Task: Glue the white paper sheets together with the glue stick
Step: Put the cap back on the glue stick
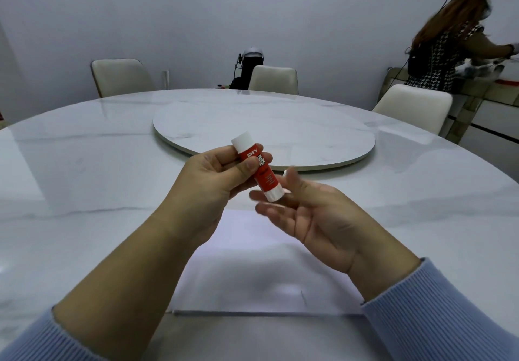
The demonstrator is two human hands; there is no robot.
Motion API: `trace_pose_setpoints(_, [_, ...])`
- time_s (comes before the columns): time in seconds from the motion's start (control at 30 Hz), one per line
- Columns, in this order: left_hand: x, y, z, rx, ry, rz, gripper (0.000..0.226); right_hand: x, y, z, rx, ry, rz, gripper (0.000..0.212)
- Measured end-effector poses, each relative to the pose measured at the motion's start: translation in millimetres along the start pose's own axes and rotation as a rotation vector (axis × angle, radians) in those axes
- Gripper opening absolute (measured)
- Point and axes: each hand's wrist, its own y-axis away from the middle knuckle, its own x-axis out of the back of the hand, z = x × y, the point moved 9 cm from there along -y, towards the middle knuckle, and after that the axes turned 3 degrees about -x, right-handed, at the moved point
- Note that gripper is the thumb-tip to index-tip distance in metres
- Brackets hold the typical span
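Glue stick (pixel 257 166): a red cylinder with white lettering, a white cap at its upper far end and a white base at its lower near end, held tilted above the round marble table (pixel 84 181). Part of its label is hidden by the fingers, so the lettering reads only in part. White paper sheets (pixel 252 270) lie flat on the table near the person, beneath both forearms; how many are stacked cannot be told, and their near corners are covered by the blue sleeves (pixel 438 324). Left hand (pixel 216 175): closed around the stick's upper half, thumb across the label. Right hand (pixel 306 217): spread, palm up, fingertips blurred at the stick's base; contact cannot be judged.
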Motion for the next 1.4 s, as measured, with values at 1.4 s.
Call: trace_pose_setpoints(1.4, [-8.9,-0.6,-39.8,0.244,-0.049,-0.089,0.019,57.1,-94.5,-52.9,0.499,1.566,0.192,0.031])
